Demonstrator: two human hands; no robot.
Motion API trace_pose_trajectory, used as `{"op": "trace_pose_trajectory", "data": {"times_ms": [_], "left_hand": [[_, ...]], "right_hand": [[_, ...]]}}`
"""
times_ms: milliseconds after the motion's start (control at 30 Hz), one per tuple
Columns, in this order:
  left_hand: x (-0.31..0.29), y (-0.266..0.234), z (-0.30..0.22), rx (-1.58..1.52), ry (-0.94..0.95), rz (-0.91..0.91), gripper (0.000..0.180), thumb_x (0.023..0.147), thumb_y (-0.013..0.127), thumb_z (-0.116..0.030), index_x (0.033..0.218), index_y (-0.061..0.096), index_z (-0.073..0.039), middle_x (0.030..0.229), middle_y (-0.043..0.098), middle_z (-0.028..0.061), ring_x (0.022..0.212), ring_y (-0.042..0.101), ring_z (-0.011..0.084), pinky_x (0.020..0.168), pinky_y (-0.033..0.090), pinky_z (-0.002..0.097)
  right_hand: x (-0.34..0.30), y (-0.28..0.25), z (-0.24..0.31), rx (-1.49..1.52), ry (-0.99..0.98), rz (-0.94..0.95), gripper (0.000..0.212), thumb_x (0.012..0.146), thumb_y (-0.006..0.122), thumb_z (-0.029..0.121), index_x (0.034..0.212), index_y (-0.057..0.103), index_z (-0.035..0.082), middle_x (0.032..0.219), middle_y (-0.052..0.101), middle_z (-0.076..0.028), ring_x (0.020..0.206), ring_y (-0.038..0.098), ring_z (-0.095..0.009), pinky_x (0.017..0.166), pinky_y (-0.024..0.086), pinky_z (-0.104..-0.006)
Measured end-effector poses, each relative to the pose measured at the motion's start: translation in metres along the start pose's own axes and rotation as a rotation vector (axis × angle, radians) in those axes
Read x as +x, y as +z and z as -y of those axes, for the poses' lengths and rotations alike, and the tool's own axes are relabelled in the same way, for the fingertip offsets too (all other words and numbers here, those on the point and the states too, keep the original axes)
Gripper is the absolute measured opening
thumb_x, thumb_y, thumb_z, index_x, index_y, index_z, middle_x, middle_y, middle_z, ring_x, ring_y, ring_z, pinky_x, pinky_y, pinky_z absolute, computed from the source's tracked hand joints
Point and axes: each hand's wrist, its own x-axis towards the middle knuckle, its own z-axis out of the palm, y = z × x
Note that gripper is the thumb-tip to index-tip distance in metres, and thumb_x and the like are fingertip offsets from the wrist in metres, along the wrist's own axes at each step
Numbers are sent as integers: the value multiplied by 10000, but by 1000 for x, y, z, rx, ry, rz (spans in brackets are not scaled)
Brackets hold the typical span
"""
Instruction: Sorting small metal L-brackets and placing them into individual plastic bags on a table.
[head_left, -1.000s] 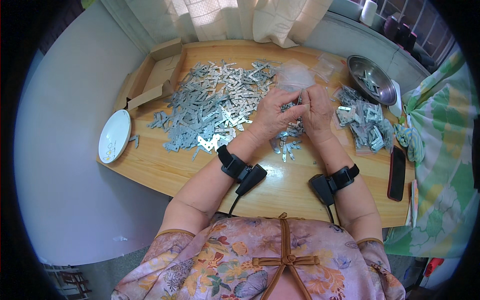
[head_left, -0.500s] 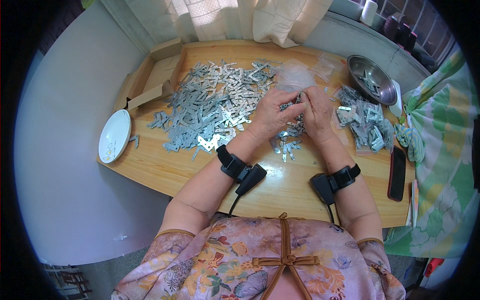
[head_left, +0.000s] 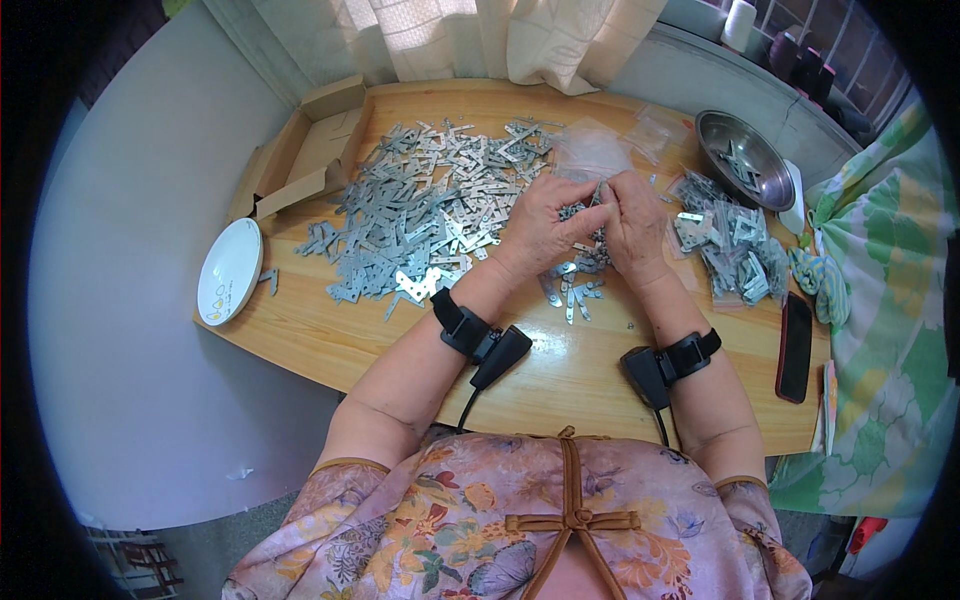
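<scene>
My left hand (head_left: 543, 222) and my right hand (head_left: 635, 226) meet over the middle of the table, thumbs and fingers pressed together at the tips. What they pinch is mostly hidden behind the fingers; a bit of grey shows between them. Small metal pieces (head_left: 600, 248) show in the gap under my hands. Several flat metal brackets (head_left: 574, 294) lie just below, near my wrists. Left of my hands spreads a large heap of L-shaped metal brackets (head_left: 420, 205). Clear plastic bags (head_left: 590, 148) lie flat beyond my fingers.
Filled clear bags of brackets (head_left: 742, 255) pile up at right, below a steel bowl (head_left: 712, 130) holding some metal pieces. A phone (head_left: 795, 350) lies near the right edge. An open cardboard box (head_left: 330, 135) and a tilted white dish (head_left: 230, 270) are at left.
My hands stay together in nearly the same place, with only a slight shift of the fingers. Nothing else has visibly moved.
</scene>
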Motion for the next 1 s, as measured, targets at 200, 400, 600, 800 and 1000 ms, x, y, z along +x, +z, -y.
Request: {"op": "trace_pose_trajectory", "data": {"times_ms": [200, 400, 600, 800, 1000], "left_hand": [[-2, 3, 2, -85, -81, -24, 261, 797, 567, -174, 996, 612, -11, 867, 615, 95, 818, 527, 198, 776, 397, 295], [-5, 5, 2, -132, -146, -34, 246, 792, 557, -126, 998, 613, -4, 887, 621, 109, 833, 539, 197, 767, 411, 289], [-5, 8, 3, -92, -199, -80, 225, 776, 575, -120, 968, 629, -15, 837, 628, 110, 782, 554, 193, 733, 427, 287], [-6, 9, 1, -103, -187, -79, 230, 756, 602, -121, 958, 634, -15, 817, 629, 106, 764, 558, 181, 707, 435, 276], [-6, 9, 0, -112, -232, -77, 229, 739, 613, -90, 957, 636, -24, 801, 636, 105, 746, 583, 166, 665, 446, 255]], "right_hand": [[1, 0, 2, -34, -24, 3, 99, 791, 509, 157, 774, 492, 61, 730, 492, -117, 710, 493, -314, 623, 383, -402], [4, -2, 8, -97, -60, -12, 95, 768, 538, 141, 757, 493, 59, 723, 491, -108, 700, 491, -299, 620, 382, -395], [4, -1, 7, -142, -140, -22, 91, 748, 546, 123, 725, 484, 60, 705, 490, -100, 685, 492, -281, 603, 382, -389], [0, 4, 1, -97, -92, -43, 116, 756, 540, 128, 686, 474, 64, 646, 491, -107, 639, 495, -292, 586, 381, -397], [0, 4, 4, -44, -43, -11, 147, 782, 535, 174, 696, 488, 64, 656, 505, -114, 644, 502, -299, 586, 381, -398]]}}
